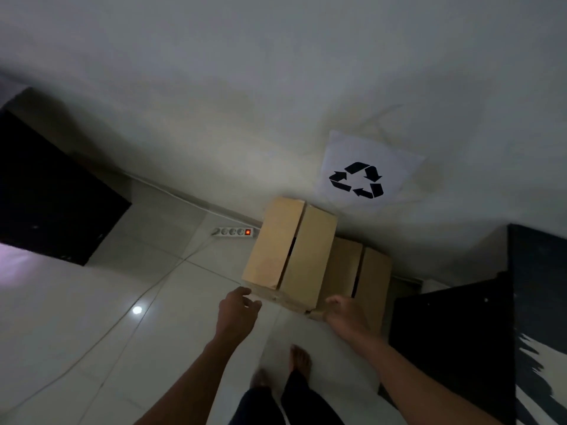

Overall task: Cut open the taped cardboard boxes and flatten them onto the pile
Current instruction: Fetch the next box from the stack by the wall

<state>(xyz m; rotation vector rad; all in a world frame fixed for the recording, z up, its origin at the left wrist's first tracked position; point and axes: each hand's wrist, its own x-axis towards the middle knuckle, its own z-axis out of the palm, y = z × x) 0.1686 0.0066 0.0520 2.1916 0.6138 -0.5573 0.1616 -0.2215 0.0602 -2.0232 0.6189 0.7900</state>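
Observation:
A tall brown cardboard box (291, 250) stands on the tiled floor against the white wall, its two top flaps meeting at a dark seam. A second, lower cardboard box (365, 271) stands right behind it to the right. My left hand (237, 311) is just off the tall box's near left corner, fingers loosely spread and holding nothing. My right hand (343, 314) rests at the near right bottom corner of the tall box, fingers relaxed against the cardboard. No cutting tool is visible.
A white sheet with a black recycling symbol (362, 176) hangs on the wall above the boxes. A power strip (234, 232) with a lit red switch and its cables lie on the floor at left. Dark furniture (46, 191) stands left, another dark piece (454, 338) right. My bare feet (299, 360) are below.

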